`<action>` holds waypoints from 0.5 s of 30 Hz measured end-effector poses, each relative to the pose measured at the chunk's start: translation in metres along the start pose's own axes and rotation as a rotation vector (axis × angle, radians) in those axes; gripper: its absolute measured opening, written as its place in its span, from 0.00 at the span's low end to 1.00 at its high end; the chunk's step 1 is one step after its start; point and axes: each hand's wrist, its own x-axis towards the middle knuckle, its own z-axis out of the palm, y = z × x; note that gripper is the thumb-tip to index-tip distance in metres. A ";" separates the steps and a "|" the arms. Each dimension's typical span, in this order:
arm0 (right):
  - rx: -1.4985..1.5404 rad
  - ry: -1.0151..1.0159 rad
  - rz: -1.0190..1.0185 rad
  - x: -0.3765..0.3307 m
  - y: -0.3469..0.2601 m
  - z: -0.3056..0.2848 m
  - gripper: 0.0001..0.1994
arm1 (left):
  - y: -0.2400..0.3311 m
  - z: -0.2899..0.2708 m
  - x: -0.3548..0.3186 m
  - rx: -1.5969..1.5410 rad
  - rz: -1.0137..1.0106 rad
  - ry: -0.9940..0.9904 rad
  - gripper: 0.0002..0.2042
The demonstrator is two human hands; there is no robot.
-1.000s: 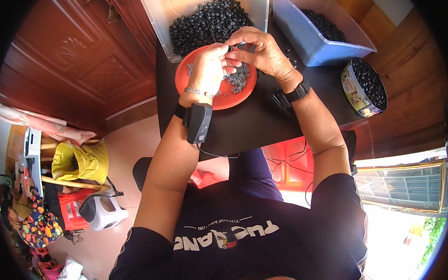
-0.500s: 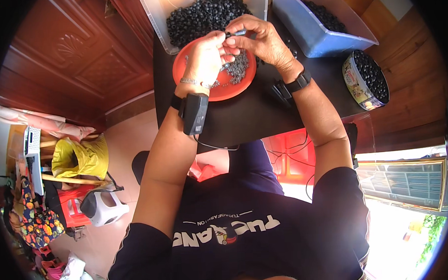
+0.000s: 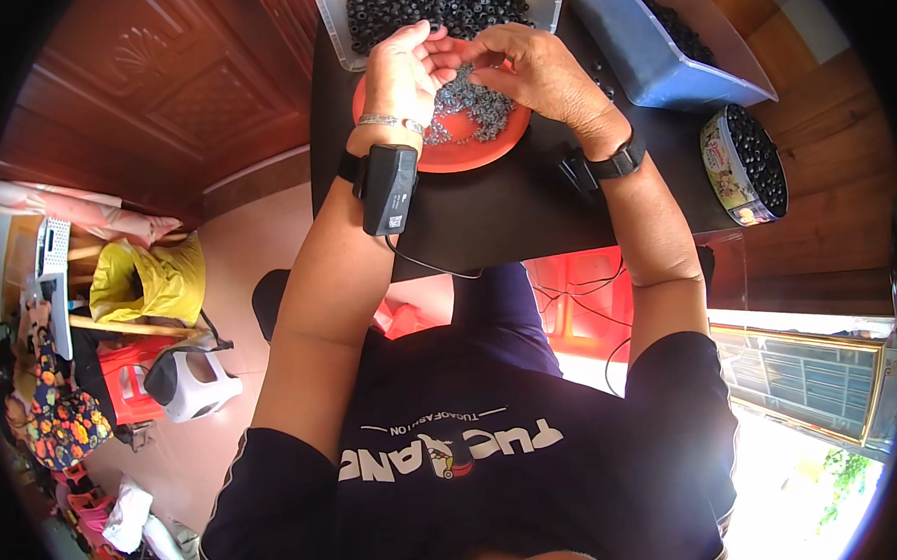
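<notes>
My left hand is above the left part of the orange-red bowl, palm turned inward and fingers curled. What looks like a small black plastic ring is at its thumb and fingertips. My right hand hovers over the bowl's right side, its thumb and forefinger bent with a gap between them; I see nothing held there. Many small shiny grey metal pieces lie in the bowl under both hands.
Behind the bowl stands a clear bin heaped with black ring parts. A bluish bin with dark parts is to its right. A printed round tub of black pieces stands on the dark table at right.
My hands were together with a small piece between the fingertips; now they are slightly apart, and the right thumb and forefinger have parted. The whole view has shifted a little.
</notes>
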 end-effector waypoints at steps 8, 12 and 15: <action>-0.198 -0.206 -0.180 -0.004 -0.002 0.021 0.07 | 0.006 0.003 -0.002 -0.035 0.028 0.128 0.13; -0.165 -0.293 -0.145 -0.001 -0.001 0.020 0.07 | 0.007 0.004 -0.002 -0.034 0.022 0.135 0.13; -0.130 -0.186 -0.119 -0.003 0.010 0.018 0.07 | 0.006 0.006 -0.003 -0.029 0.018 0.123 0.13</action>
